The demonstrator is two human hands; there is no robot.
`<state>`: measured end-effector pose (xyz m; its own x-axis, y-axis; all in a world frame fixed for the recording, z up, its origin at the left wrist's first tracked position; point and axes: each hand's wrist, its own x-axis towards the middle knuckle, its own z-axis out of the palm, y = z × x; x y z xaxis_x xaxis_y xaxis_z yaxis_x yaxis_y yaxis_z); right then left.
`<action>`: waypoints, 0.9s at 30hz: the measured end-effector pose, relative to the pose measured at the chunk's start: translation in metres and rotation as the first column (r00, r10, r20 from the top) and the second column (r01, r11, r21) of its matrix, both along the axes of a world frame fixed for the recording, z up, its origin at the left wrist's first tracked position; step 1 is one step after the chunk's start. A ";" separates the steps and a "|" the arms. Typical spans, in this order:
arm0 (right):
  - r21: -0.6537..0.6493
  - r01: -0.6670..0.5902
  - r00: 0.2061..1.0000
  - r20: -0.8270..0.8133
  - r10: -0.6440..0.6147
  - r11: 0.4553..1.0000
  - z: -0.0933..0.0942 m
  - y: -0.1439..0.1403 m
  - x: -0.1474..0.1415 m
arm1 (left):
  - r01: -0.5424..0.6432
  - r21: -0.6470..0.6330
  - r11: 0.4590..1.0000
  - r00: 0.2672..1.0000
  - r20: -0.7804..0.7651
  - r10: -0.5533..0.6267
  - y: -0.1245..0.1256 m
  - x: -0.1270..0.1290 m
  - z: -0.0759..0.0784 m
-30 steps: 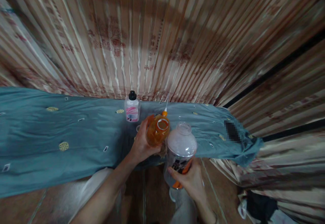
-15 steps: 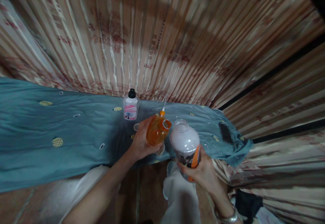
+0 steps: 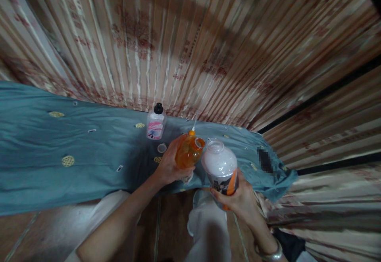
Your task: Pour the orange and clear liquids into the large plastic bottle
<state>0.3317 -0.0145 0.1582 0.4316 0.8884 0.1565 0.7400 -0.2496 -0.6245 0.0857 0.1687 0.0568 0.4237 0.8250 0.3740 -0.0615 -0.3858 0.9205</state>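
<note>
Left grip: the left hand [image 3: 168, 167] is wrapped around the orange bottle [image 3: 188, 155], fingers closed on its lower body; the bottle leans to the right, its open mouth turned toward the other bottle.
Right grip: the right hand [image 3: 239, 198] clasps the white bottle [image 3: 222, 169] from below and behind, fingers over its dark and orange label; the bottle stands nearly upright with its clear neck open at the top.
Between the grips: the two bottles sit just beside each other, mouth near neck; I cannot tell whether they touch.
Behind the left grip: an orange nozzle cap [image 3: 193, 132] pokes up just past the orange bottle.
Left of the left grip: a small round cap [image 3: 162, 148] lies on the blue cloth [image 3: 74, 163], and farther back a clear bottle with a pink label [image 3: 156, 123] and black top stands upright.
Under the grips: the cloth covers a low worktop, and pale trousers [image 3: 208, 230] show below.
Beyond: a striped curtain [image 3: 190, 44] hangs behind the worktop.
Right wrist: a metal bracelet [image 3: 269, 254].
</note>
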 end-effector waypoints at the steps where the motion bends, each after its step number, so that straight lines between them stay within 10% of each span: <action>1: -0.014 -0.008 1.000 0.006 0.008 1.000 0.002 0.000 0.002 | 0.003 -0.005 1.000 1.000 -0.003 -0.003 0.000 0.001 0.000; 27: -0.051 0.016 0.996 0.091 -0.012 0.999 0.014 0.010 0.016 | 0.033 0.037 0.999 0.998 -0.051 -0.031 -0.001 0.015 -0.012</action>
<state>0.3473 -0.0041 0.1723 0.4303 0.8902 0.1493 0.7892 -0.2907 -0.5410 0.1012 0.1673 0.0444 0.4686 0.7966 0.3818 -0.0280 -0.4186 0.9077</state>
